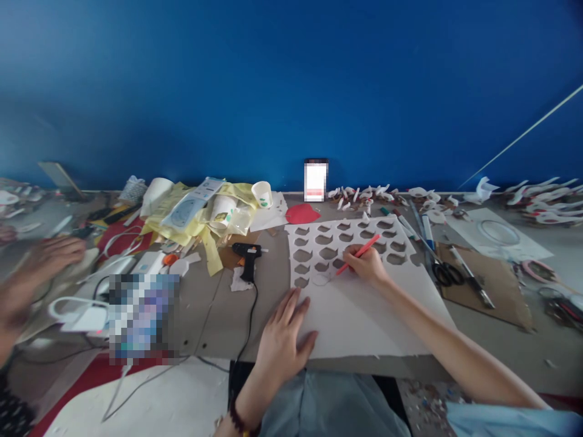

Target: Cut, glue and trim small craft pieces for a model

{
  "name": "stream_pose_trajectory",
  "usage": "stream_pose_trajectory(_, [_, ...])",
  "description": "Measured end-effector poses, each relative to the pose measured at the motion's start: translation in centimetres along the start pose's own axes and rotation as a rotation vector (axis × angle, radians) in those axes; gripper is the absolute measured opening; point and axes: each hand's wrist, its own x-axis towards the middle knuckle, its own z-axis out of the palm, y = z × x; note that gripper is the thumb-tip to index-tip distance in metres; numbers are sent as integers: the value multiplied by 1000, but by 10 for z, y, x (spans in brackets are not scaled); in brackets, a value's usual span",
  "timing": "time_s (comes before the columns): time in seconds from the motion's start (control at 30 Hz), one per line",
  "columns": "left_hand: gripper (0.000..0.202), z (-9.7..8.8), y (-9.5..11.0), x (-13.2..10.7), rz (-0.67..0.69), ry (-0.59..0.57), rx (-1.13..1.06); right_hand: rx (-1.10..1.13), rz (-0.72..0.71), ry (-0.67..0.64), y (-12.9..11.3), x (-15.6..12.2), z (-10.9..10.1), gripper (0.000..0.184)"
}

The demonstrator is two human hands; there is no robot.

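My right hand (367, 266) is closed round a red pencil (359, 253), its tip down on a large white sheet (364, 309) next to a small white template shape (321, 279). The far half of the sheet has several rows of cut-out holes (346, 243). My left hand (283, 340) lies flat with its fingers spread, pressing on the sheet's near left edge.
A black glue gun (248, 258) and its cable lie left of the sheet. Scissors (445, 273) and pens rest on brown card (496, 285) at right. Yellow paper, cups and white cut-outs crowd the back. Another person's blurred hand (39, 267) reaches in at far left.
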Motion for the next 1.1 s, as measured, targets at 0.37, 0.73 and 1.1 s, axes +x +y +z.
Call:
stream_pose_trajectory(0.37, [55,-2,2,0,6,-5,26,27,12,6,7,5,-8,28])
stream_pose_trajectory(0.73, [56,-1,1,1,5,-6,19,414,60,242,5,16,-25,32])
stream_pose_trajectory(1.1, [57,-5,1,0,68,-11,12,228,-139,30,-31,-34,-43,26])
